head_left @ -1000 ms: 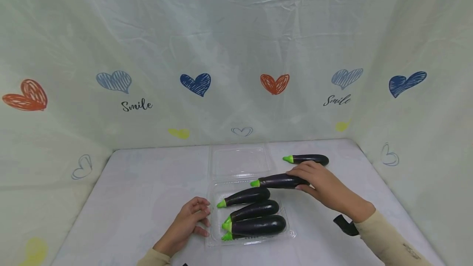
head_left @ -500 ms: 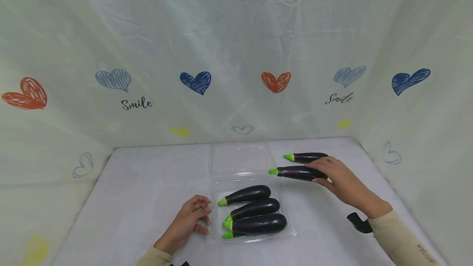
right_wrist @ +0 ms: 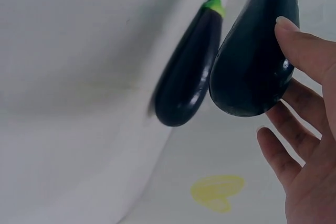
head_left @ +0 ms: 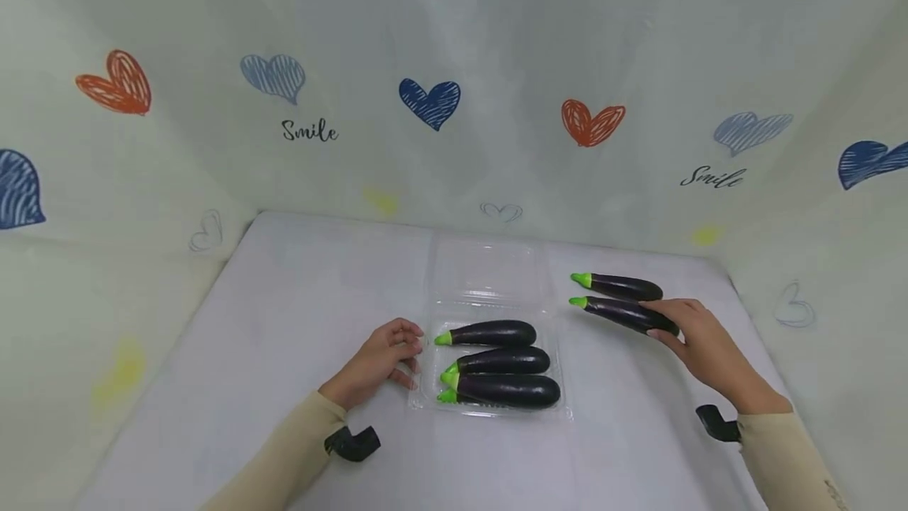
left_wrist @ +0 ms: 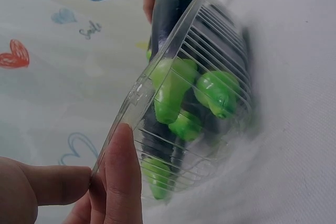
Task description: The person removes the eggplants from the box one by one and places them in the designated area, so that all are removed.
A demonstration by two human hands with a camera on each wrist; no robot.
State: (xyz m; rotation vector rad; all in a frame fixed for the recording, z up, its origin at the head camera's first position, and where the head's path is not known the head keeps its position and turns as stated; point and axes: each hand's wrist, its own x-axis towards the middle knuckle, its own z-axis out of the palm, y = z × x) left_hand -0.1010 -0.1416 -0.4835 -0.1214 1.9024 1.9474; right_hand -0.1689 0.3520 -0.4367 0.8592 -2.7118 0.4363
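Note:
My right hand [head_left: 698, 337] grips the thick end of an eggplant [head_left: 613, 311], thumb on one side and fingers on the other, as the right wrist view shows. Just behind it lies another eggplant [head_left: 627, 287] on the table. A clear plastic clamshell container [head_left: 496, 413] stands open in the middle, with several eggplants [head_left: 507, 390] in its base, green stems to the left. At its left side is my left hand [head_left: 379, 361]. In the left wrist view, thumb and finger pinch the container's rim [left_wrist: 137, 98]. The eggplant nearest me partly hides another one.
The container's lid [head_left: 489, 270] lies folded back toward the far edge of the white table [head_left: 312, 282]. A cloth wall [head_left: 511, 164] printed with hearts rises behind and at both sides. Each wrist carries a black device [head_left: 352, 443].
My right hand has carried the eggplant rightward, away from above the container to beside the other loose eggplant. The left hand stays at the container. The head view has shifted and tilted.

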